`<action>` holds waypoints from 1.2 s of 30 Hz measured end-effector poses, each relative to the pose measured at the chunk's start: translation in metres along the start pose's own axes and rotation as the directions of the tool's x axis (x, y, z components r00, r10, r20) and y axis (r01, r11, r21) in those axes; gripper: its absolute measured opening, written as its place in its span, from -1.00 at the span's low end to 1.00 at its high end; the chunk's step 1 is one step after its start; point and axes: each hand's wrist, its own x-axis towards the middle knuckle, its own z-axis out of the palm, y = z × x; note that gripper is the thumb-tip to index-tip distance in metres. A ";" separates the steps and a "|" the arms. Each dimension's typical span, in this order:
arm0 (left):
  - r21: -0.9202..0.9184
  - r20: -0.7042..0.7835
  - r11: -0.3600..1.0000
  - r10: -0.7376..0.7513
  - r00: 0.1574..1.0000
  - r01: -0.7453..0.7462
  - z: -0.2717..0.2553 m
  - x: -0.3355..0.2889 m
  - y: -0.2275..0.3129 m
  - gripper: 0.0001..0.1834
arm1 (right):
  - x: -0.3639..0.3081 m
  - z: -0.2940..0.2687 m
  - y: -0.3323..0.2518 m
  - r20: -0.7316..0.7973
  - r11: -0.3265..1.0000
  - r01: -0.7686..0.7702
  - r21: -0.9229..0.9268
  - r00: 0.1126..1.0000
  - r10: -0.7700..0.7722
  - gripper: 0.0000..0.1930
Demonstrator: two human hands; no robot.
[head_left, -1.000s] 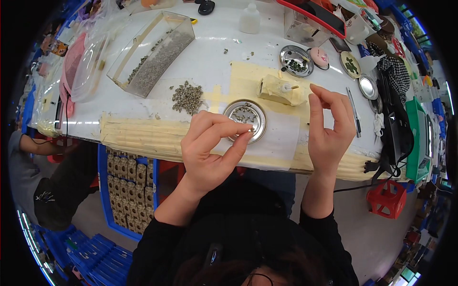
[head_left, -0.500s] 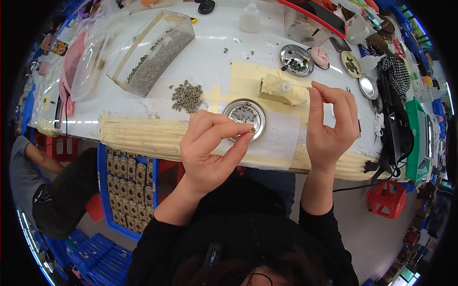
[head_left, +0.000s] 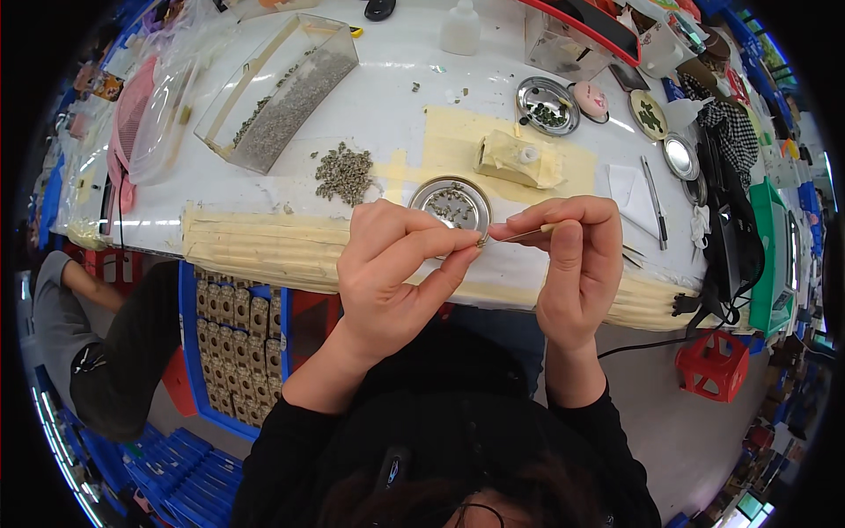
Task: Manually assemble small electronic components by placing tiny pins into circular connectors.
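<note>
My left hand (head_left: 387,273) pinches a tiny metal part (head_left: 481,242) between thumb and forefinger, just over the near rim of a round metal dish (head_left: 486,211). Several small pieces lie in that dish. My right hand (head_left: 576,273) is closed on a thin needle-like tool (head_left: 525,233) with a pale end, and its point reaches the part or stops just beside it. Behind the dish sits a block wrapped in yellowish tape (head_left: 519,161), with a small white knob on top. A loose pile of small metal parts (head_left: 343,173) lies to the left.
A clear bin (head_left: 290,114) of grey grains stands at the back left. A second metal dish (head_left: 547,81) with dark green pieces is at the back right. Tweezers (head_left: 632,255) and a pen (head_left: 653,198) lie right. Below the padded table edge is a blue crate (head_left: 187,352); a person sits left.
My right hand has moved left from beside the taped block toward my left hand, bringing the tool's point to the small part. My left hand has shifted slightly right.
</note>
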 end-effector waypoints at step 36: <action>0.034 -0.039 0.999 0.028 0.999 -0.027 0.004 0.002 -0.001 -0.77 | -0.002 -0.001 0.002 0.063 0.995 0.079 -0.065 0.995 -0.075 -0.86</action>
